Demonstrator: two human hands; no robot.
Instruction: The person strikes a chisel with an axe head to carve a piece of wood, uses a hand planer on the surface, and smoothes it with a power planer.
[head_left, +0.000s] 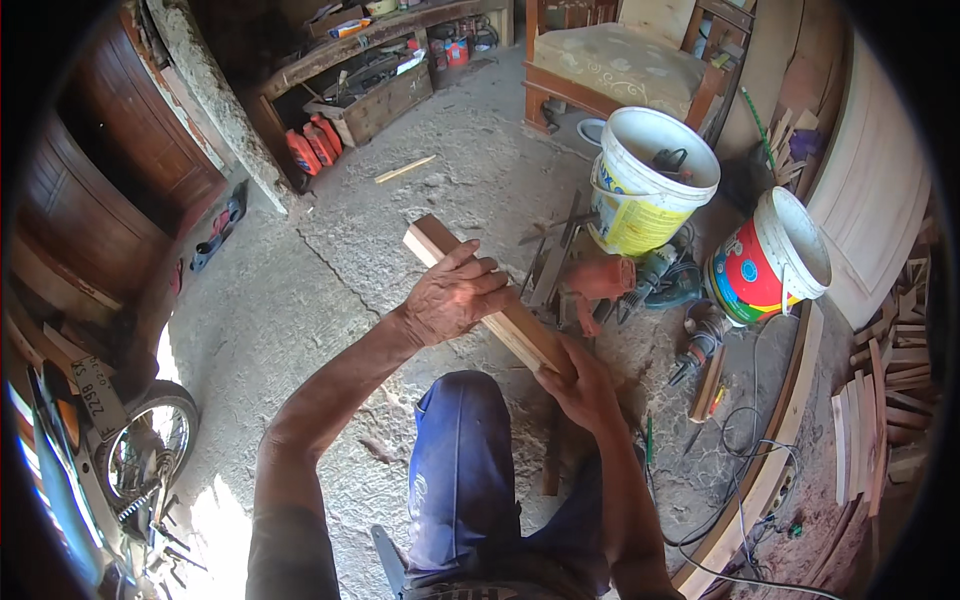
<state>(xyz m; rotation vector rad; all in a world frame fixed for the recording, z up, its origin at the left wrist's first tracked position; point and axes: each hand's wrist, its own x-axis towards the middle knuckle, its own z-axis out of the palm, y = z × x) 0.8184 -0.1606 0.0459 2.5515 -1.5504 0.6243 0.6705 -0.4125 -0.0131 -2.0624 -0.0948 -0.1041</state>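
Observation:
A squared wooden block (525, 333) is held slantwise above my knees, its far end up and to the left. My left hand (452, 297) lies over its upper part with the fingers wrapped across the top. Near the lower end, my right hand (582, 387) grips the wood from the right side. Just beyond the block stands a reddish-orange tool (600, 277) on the floor, with power tools (667, 278) close beside it.
A white and yellow bucket (640, 215) and a red and green bucket (745, 270) stand to the right. Black cables (735, 500) and a long board (760, 470) lie at lower right. A motorcycle wheel (150, 440) is at left. A cushioned chair (620, 65) stands at the back.

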